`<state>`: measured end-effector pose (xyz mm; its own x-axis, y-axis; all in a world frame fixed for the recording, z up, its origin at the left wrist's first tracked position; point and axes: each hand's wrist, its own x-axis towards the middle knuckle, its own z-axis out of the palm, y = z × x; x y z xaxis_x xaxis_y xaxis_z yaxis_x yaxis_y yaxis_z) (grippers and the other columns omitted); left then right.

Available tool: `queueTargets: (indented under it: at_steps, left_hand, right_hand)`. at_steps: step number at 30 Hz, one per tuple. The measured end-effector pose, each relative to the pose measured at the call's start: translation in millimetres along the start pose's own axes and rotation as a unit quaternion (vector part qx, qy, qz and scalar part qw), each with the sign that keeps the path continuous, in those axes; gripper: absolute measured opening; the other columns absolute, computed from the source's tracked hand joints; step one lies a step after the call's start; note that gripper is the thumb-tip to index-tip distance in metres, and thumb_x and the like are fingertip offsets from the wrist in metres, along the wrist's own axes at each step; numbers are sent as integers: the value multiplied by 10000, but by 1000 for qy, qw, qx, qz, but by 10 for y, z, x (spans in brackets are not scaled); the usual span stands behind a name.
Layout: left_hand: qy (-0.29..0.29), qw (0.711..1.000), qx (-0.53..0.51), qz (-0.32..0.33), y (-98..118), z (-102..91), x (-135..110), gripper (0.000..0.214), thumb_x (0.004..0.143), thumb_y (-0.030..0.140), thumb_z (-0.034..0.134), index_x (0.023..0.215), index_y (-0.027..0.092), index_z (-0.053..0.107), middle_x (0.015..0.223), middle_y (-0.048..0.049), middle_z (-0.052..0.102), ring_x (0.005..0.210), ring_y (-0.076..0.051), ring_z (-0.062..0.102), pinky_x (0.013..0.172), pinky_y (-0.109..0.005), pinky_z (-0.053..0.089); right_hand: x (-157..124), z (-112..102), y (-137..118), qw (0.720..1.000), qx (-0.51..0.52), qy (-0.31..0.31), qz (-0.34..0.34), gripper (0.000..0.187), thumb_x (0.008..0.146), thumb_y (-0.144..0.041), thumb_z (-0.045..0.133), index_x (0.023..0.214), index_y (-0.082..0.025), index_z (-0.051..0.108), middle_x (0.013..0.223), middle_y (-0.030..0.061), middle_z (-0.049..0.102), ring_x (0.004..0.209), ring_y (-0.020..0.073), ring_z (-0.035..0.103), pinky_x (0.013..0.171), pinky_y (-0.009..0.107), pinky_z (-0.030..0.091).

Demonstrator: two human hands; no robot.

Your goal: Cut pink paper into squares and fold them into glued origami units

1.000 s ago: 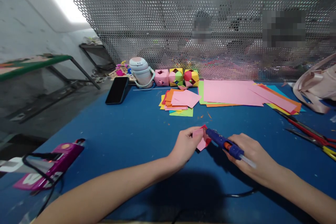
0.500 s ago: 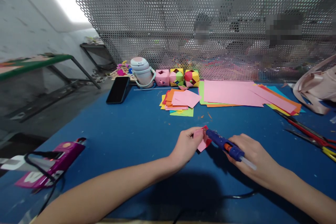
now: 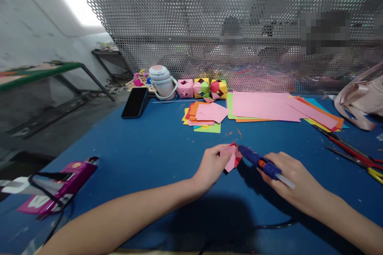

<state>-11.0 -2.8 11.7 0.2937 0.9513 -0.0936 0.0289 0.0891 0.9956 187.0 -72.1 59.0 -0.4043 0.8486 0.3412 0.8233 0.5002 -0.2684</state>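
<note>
Pinched in my left hand (image 3: pixel 211 166) is a small folded paper piece (image 3: pixel 231 161), pink with red parts, held just above the blue table. My right hand (image 3: pixel 290 175) is wrapped around a dark blue glue gun (image 3: pixel 257 161) with a clear glue stick jutting from its back end. The nozzle points left at the upper right edge of the paper piece; I cannot tell whether it touches. Beyond my hands lies a pile of small coloured paper squares (image 3: pixel 209 112), pink on top.
Large paper sheets (image 3: pixel 263 105) lie behind, with scissors (image 3: pixel 356 155) to the right. Folded paper cubes (image 3: pixel 202 89) stand near a white flask (image 3: pixel 163 82) and a phone (image 3: pixel 135 102). A purple power strip (image 3: pixel 70 183) lies left. A black cord (image 3: pixel 275 226) crosses the front. Perforated metal borders the back.
My right hand has drawn the glue gun slightly to the right, its nozzle a little farther from the paper piece. My left hand has barely moved.
</note>
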Motion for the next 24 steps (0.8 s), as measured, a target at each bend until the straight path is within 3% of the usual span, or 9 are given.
queueTargets:
  at_steps: [7,10,15,18,20,24]
  left_hand:
    - [1,1000,-26,-7,38,8,-13,240,730,282,618,878,114,704,765,-34,674,668,-135,554,625,-223,419]
    - [6,999,-31,-11,47,7,-11,234,722,269,619,874,114,705,785,-40,674,683,-138,557,626,-222,419]
    - [15,998,-48,-27,45,0,-7,227,699,255,630,865,119,705,763,-30,665,662,-128,554,600,-212,409]
    - [12,997,-61,-35,33,-3,-2,216,689,246,629,850,117,695,721,-23,656,636,-123,556,580,-209,406]
    - [3,997,-72,-42,25,-3,2,222,689,258,630,851,114,679,705,-32,660,628,-135,575,581,-223,421]
    - [-13,993,-109,-52,25,-3,1,240,697,289,641,866,118,636,695,-54,679,622,-167,623,602,-264,465]
  right_hand:
    - [15,-33,-35,997,48,22,47,120,858,-259,474,793,-207,559,679,22,627,579,163,545,522,278,426]
    - [62,-49,-37,983,125,35,127,203,846,-346,499,715,-215,581,618,8,612,562,163,569,505,263,446]
    - [125,8,123,938,209,55,270,315,805,-469,506,739,-203,662,695,32,685,676,208,633,624,302,514]
    - [124,123,299,943,175,45,278,375,822,-484,463,863,-178,676,822,63,710,751,230,648,666,328,513]
    - [121,202,399,956,103,6,273,398,835,-477,440,915,-162,671,838,82,708,759,250,648,652,343,499]
    - [138,255,475,963,-22,-60,263,381,869,-442,400,865,-169,666,802,92,702,744,256,653,625,325,468]
